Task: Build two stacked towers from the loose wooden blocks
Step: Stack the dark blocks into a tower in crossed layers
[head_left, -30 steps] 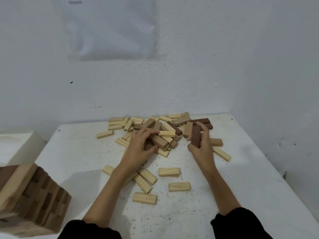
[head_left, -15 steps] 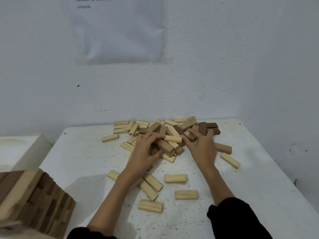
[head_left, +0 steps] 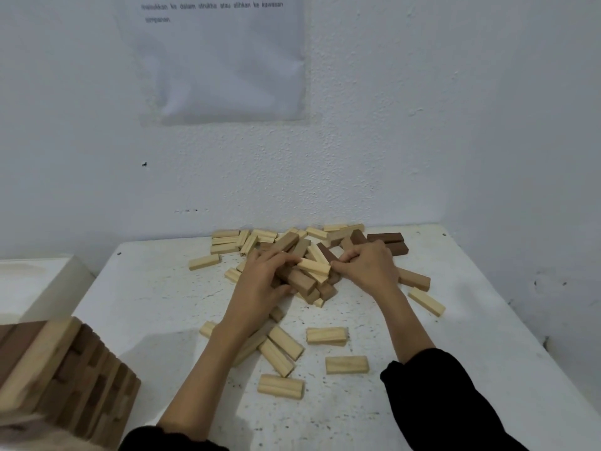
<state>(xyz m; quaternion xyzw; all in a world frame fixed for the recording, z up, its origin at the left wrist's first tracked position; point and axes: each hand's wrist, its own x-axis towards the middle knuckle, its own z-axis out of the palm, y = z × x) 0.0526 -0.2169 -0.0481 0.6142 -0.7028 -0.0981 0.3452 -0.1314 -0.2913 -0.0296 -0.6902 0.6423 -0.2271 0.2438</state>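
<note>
A pile of loose wooden blocks (head_left: 292,245), pale and brown, lies at the back of the white table (head_left: 156,304). My left hand (head_left: 263,281) rests on the pile's near side, fingers curled over the top and thumb against a brown block (head_left: 302,283). My right hand (head_left: 367,268) sits on the pile's right side with curled fingers, the tips pinching the end of a pale block (head_left: 313,266) that lies between both hands. A built tower of stacked blocks (head_left: 65,379) stands at the lower left, cut off by the frame edge.
Several pale blocks lie scattered near my forearms, among them block (head_left: 327,335) and block (head_left: 281,385). Dark brown blocks (head_left: 387,242) sit at the back right. A white box (head_left: 32,281) adjoins the table's left side. White walls close the back and right.
My right hand no longer holds the dark brown block upright; it has moved left onto the pile beside the pale block. My left hand stays on the pile.
</note>
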